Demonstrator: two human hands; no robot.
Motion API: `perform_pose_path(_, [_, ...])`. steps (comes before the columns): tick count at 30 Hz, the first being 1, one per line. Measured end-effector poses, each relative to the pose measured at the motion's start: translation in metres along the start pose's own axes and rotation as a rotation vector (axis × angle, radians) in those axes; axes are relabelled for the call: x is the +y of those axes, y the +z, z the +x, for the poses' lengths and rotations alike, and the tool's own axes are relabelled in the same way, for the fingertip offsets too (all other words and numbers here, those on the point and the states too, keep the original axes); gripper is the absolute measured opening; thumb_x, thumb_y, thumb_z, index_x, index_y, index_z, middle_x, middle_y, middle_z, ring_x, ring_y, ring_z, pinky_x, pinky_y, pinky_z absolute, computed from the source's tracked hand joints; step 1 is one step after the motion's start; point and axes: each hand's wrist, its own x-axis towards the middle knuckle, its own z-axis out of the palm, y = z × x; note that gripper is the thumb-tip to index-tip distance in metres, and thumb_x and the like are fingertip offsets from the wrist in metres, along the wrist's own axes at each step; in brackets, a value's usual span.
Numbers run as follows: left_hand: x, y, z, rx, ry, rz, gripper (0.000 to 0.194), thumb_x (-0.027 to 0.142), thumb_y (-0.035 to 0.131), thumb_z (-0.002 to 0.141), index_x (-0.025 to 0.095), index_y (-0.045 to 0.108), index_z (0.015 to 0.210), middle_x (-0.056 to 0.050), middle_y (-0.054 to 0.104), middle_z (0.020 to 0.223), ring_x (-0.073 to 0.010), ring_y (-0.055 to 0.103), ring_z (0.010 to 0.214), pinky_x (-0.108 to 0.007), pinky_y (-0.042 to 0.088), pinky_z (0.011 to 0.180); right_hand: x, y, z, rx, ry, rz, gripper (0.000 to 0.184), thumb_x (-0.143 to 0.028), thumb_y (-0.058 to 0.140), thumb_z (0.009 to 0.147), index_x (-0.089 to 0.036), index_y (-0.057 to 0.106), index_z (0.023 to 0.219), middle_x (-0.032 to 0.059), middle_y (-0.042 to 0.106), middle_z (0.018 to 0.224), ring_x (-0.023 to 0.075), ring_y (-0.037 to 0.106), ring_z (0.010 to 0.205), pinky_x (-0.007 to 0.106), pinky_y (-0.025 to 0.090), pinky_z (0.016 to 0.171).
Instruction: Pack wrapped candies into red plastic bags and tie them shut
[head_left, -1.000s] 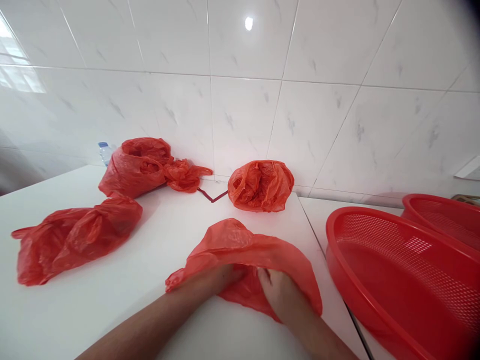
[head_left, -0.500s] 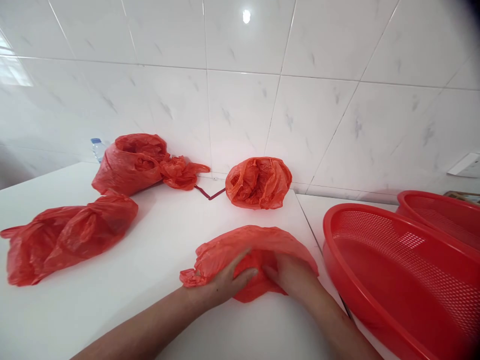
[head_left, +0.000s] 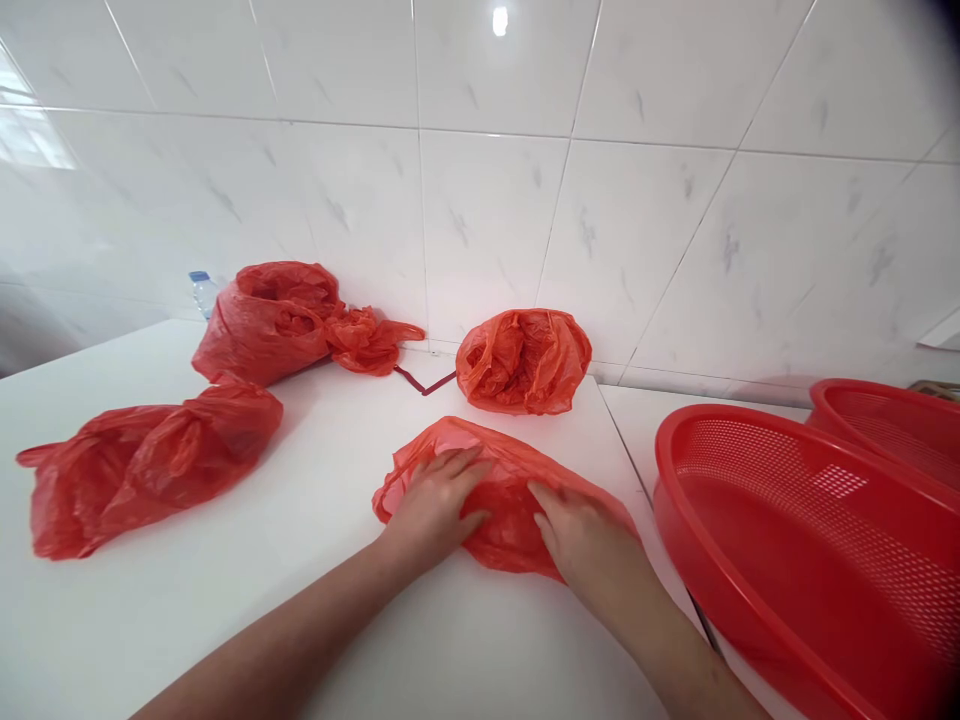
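Crumpled red plastic bag (head_left: 510, 505): your view's 6 o'clock.
Left hand (head_left: 435, 500): palm down on it, fingers spread toward 1 o'clock.
Right hand (head_left: 589, 530): on its 4 o'clock side, fingers open, slightly bent.

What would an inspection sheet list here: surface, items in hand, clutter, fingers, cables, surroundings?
Surface: white table, dark gap along its right edge.
Things: red bag, loosely spread beneath both hands.
Clutter: left bag, back-left bag with crumpled plastic beside it, back-middle bag, bottle, dark red strip; near basket and far basket at right.
Hands: left hand, fingers spread on the red bag; right hand on its right part, grip unclear.
Cables: nothing seen.
Surroundings: white tiled wall behind.
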Motion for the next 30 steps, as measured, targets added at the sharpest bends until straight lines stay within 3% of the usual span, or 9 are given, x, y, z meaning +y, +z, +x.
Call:
perform_pose_path(5, [0.011, -0.002, -0.006, -0.233, 0.065, 0.076, 0.083, 0.034, 0.076, 0.055, 0.035, 0.047, 0.133, -0.004, 0.024, 0.154, -0.0414, 0.012, 0.14, -0.066, 0.013, 0.108, 0.006, 0.015, 0.009, 0.143, -0.108, -0.005, 0.038, -0.022, 0.045, 0.088, -0.029, 0.054, 0.124, 0.0086, 0.051, 0.133, 0.0221, 0.058, 0.109, 0.035, 0.048, 0.087])
perform_pose_path(9, [0.01, -0.005, -0.014, -0.376, 0.006, -0.016, 0.074, 0.03, 0.068, 0.063, 0.035, 0.048, 0.133, -0.006, 0.03, 0.151, -0.0388, 0.048, 0.123, -0.046, 0.051, 0.085, 0.023, 0.021, 0.016, 0.01, -0.009, 0.12, 0.061, -0.042, 0.059, 0.08, -0.024, 0.042, 0.136, 0.0091, 0.034, 0.147, 0.0263, 0.039, 0.13, 0.039, 0.042, 0.098])
perform_pose_path(11, [0.008, -0.006, -0.016, -0.343, 0.012, -0.054, 0.069, 0.026, 0.064, 0.067, 0.033, 0.048, 0.134, -0.007, 0.039, 0.147, -0.0347, 0.061, 0.108, -0.039, 0.055, 0.074, 0.036, 0.025, 0.018, -0.119, 0.072, 0.181, 0.071, -0.048, 0.061, 0.075, -0.022, 0.041, 0.138, 0.0102, 0.035, 0.147, 0.0278, 0.035, 0.133, 0.041, 0.038, 0.101])
perform_pose_path(14, [0.004, -0.006, -0.014, -0.151, 0.173, -0.084, 0.05, 0.025, 0.061, 0.075, 0.029, 0.057, 0.125, -0.004, 0.055, 0.134, -0.031, 0.059, 0.112, -0.038, 0.054, 0.083, 0.048, 0.029, 0.019, -0.175, 0.114, 0.24, 0.079, -0.047, 0.064, 0.071, -0.021, 0.037, 0.141, 0.0098, 0.031, 0.149, 0.0276, 0.029, 0.136, 0.042, 0.033, 0.105])
perform_pose_path(17, [0.0, -0.009, -0.009, 0.116, 0.296, -0.021, 0.031, 0.021, 0.048, 0.087, 0.024, 0.062, 0.114, -0.005, 0.065, 0.119, -0.0226, 0.061, 0.106, -0.036, 0.05, 0.089, 0.05, 0.026, 0.018, -0.055, 0.066, 0.256, 0.07, -0.046, 0.064, 0.073, -0.018, 0.045, 0.135, 0.0108, 0.043, 0.141, 0.0267, 0.04, 0.128, 0.04, 0.037, 0.101])
perform_pose_path(20, [-0.002, -0.016, -0.006, 0.283, 0.291, 0.112, 0.024, 0.018, 0.045, 0.089, 0.022, 0.065, 0.101, -0.008, 0.066, 0.113, -0.0227, 0.06, 0.103, -0.04, 0.047, 0.089, 0.04, 0.016, 0.014, 0.215, -0.008, 0.203, 0.04, -0.042, 0.049, 0.089, -0.017, 0.059, 0.118, 0.01, 0.061, 0.118, 0.0229, 0.055, 0.109, 0.035, 0.044, 0.088])
perform_pose_path(23, [-0.004, -0.019, -0.004, 0.284, 0.166, 0.176, 0.02, 0.022, 0.051, 0.085, 0.022, 0.064, 0.1, -0.009, 0.059, 0.124, -0.0284, 0.053, 0.114, -0.046, 0.043, 0.093, 0.024, 0.014, 0.008, 0.396, -0.072, 0.113, 0.03, -0.031, 0.039, 0.094, -0.018, 0.066, 0.098, 0.0073, 0.065, 0.093, 0.019, 0.059, 0.087, 0.03, 0.044, 0.072])
perform_pose_path(27, [-0.01, -0.014, -0.003, 0.156, -0.059, 0.067, 0.038, 0.03, 0.055, 0.081, 0.024, 0.056, 0.118, -0.009, 0.051, 0.133, -0.027, 0.056, 0.11, -0.041, 0.047, 0.089, 0.005, 0.026, 0.005, 0.207, -0.174, 0.051, 0.016, -0.026, 0.052, 0.088, -0.019, 0.067, 0.086, 0.0043, 0.059, 0.08, 0.017, 0.055, 0.073, 0.03, 0.044, 0.065])
perform_pose_path(30, [-0.017, -0.009, -0.002, 0.069, -0.186, -0.057, 0.031, 0.03, 0.047, 0.084, 0.027, 0.059, 0.112, -0.003, 0.06, 0.12, -0.0228, 0.062, 0.101, -0.035, 0.049, 0.085, 0.002, 0.033, 0.007, 0.177, -0.175, 0.048, 0.013, -0.025, 0.061, 0.083, -0.019, 0.067, 0.093, 0.0053, 0.058, 0.086, 0.0191, 0.055, 0.08, 0.032, 0.046, 0.071])
